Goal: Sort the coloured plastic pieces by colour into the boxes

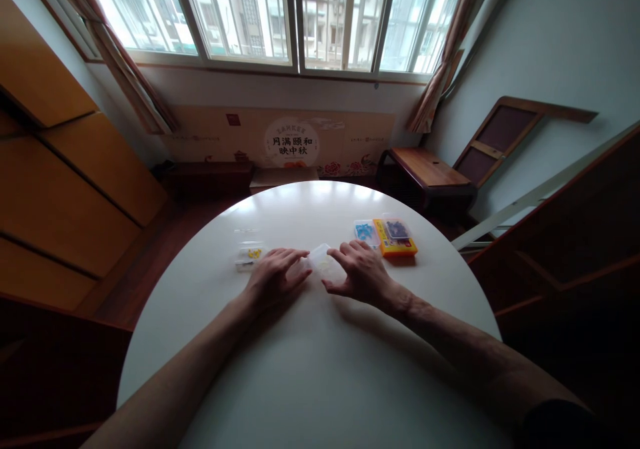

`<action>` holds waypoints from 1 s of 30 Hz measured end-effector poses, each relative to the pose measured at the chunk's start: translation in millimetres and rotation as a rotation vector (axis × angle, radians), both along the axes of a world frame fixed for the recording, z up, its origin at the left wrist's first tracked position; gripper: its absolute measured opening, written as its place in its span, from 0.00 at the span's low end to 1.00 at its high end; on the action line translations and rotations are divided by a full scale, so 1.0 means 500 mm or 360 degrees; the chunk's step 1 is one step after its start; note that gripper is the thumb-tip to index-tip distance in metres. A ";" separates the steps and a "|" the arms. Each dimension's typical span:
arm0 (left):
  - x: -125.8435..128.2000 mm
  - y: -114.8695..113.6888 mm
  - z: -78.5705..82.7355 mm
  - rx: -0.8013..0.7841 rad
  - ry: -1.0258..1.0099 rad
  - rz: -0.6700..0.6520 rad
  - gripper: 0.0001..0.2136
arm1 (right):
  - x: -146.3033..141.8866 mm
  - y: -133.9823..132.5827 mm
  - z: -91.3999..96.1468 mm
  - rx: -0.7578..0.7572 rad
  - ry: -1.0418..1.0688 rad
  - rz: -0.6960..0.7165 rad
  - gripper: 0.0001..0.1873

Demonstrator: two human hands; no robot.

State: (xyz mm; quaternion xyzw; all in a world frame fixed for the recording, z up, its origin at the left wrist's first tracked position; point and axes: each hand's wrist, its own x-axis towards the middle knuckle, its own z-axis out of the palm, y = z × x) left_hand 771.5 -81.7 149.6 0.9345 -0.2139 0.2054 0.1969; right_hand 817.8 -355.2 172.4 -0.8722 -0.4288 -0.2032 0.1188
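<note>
Between my two hands, a small clear plastic box (324, 257) sits at the middle of the white round table, with faint pale yellow bits showing in it. My left hand (278, 272) grips its left side, thumb and fingers curved with a gap between them. From the right, my right hand (361, 270) has its thumb at the near edge and its fingers at the upper part of the box. Beside my left hand lies a clear container with yellow pieces (254, 254). Close behind my right hand is a clear box of blue pieces (367, 231).
A yellow-orange box (399, 246) carries a clear case of dark purple pieces (397, 229). The white round table (320, 382) reaches towards me. Beyond it stand a wooden seat (427, 166) on the right and a printed panel (350, 136) under the window.
</note>
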 end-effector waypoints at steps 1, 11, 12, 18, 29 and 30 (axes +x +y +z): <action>-0.001 0.000 0.000 0.0013 0.0005 0.0006 0.16 | 0.004 -0.005 0.004 0.0034 -0.0012 -0.0039 0.27; -0.001 0.003 0.001 0.0055 0.0068 0.0012 0.16 | 0.121 -0.121 0.009 0.0111 -0.0268 -0.0671 0.34; -0.001 0.004 0.001 0.0057 0.0074 0.0008 0.16 | 0.129 -0.128 0.004 0.0086 -0.0286 -0.0690 0.34; -0.002 0.008 -0.002 0.0058 0.0063 -0.0013 0.16 | 0.138 -0.140 -0.008 -0.0044 -0.0333 -0.0663 0.31; -0.002 0.007 -0.002 0.0051 0.0062 0.0005 0.16 | 0.140 -0.155 -0.007 -0.0040 -0.0330 -0.0644 0.29; -0.002 0.006 -0.001 0.0051 0.0061 0.0002 0.16 | 0.138 -0.154 -0.006 -0.0013 -0.0324 -0.0629 0.30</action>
